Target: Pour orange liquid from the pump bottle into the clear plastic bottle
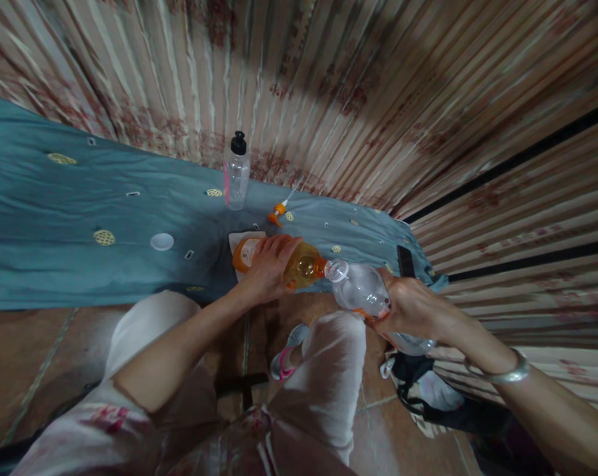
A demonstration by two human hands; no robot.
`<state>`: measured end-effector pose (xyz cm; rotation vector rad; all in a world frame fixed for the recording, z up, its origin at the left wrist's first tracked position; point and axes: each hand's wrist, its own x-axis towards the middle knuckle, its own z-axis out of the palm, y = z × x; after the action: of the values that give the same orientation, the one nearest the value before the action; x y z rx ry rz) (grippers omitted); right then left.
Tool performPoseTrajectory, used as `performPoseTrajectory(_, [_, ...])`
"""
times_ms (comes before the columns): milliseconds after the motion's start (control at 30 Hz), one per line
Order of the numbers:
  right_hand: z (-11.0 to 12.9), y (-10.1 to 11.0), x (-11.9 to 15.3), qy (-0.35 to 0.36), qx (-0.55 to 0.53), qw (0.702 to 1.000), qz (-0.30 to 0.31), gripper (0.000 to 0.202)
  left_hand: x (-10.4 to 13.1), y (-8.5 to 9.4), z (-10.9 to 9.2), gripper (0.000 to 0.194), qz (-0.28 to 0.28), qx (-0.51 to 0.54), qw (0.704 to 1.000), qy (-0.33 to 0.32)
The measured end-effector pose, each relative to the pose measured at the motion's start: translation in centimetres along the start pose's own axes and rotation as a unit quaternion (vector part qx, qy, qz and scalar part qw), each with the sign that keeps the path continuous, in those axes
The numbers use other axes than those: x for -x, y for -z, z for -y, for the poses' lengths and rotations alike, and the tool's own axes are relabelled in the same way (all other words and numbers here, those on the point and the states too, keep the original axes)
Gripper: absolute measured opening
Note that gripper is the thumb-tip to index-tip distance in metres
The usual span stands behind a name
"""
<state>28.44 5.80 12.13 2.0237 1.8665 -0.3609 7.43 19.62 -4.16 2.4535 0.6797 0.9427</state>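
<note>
My left hand (273, 268) is wrapped round an orange bottle (304, 264) with a pale label, which lies nearly level and points right. Its neck meets the mouth of a clear plastic bottle (361, 287). My right hand (402, 304) grips that clear bottle round its middle, and its base tilts down to the right. Whether liquid passes between the two cannot be made out. An orange pump top (278, 213) with a thin clear tube lies on the blue cloth (145, 215) behind my left hand.
A clear bottle with a black cap (236, 173) stands on the cloth near the curtain (259, 79). A white round lid (162, 242) lies at the left, a dark flat object (406, 261) at the right. A bag (427, 390) sits on the floor at the lower right.
</note>
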Motion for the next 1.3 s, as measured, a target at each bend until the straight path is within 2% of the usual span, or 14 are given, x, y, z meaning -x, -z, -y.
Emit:
performPoseTrajectory(433, [-0.12, -0.15, -0.02, -0.002, -0.003, 1.000, 0.003, 0.043, 0.03, -0.04, -0.02, 0.089, -0.001, -0.007, 1.000, 0.002])
performPoseTrajectory(600, [-0.11, -0.14, 0.04, 0.012, 0.006, 1.000, 0.009, 0.031, 0.08, -0.17, 0.07, 0.090, -0.002, 0.001, 1.000, 0.005])
performPoseTrajectory(1300, [0.07, 0.17, 0.10, 0.007, -0.010, 1.000, 0.020, 0.035, 0.10, -0.13, -0.02, 0.087, -0.003, -0.009, 1.000, 0.001])
